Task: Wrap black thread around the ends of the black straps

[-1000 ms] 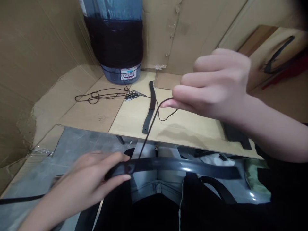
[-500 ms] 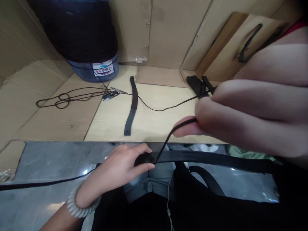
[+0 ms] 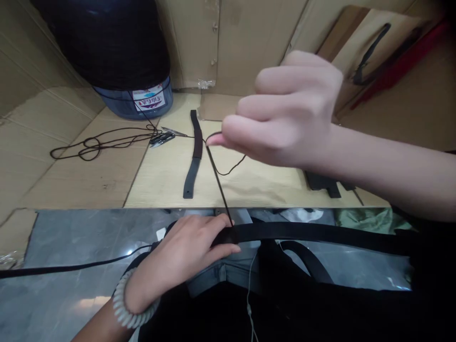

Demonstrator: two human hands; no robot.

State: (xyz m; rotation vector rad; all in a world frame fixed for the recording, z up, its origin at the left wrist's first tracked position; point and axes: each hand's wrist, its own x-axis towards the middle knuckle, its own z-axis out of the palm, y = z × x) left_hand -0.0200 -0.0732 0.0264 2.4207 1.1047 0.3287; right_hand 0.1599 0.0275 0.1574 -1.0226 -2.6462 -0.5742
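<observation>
The left hand (image 3: 194, 242) pinches a long black strap (image 3: 302, 232) that is flat, thin and a bit bendy. Its fingers are closed on the strap, with the thumb on the near side. The strap is held above the lap, just in front of the worktop (image 3: 171, 187).

The right hand (image 3: 285, 111) is up high, curled like a fist, and its fingers are clamped on a thin dark brown cord (image 3: 221, 190). The cord is pulled tight and straight, from the right thumb down to the strap beside the left fingertips.

On the smooth, pale worktop lies a wavy strip (image 3: 191, 175), with a tiny hole near its close end and a brown wrap round its middle. Just left of it are small black snips (image 3: 162, 138) with shiny, pointy blades, and thin, squiggly loops (image 3: 91, 148). Behind stands a big, round, blue plastic bottle (image 3: 117, 102), with a thick dark covering (image 3: 114, 42) and a white label (image 3: 149, 99). A pale, curly band (image 3: 123, 304) goes round the left wrist.
</observation>
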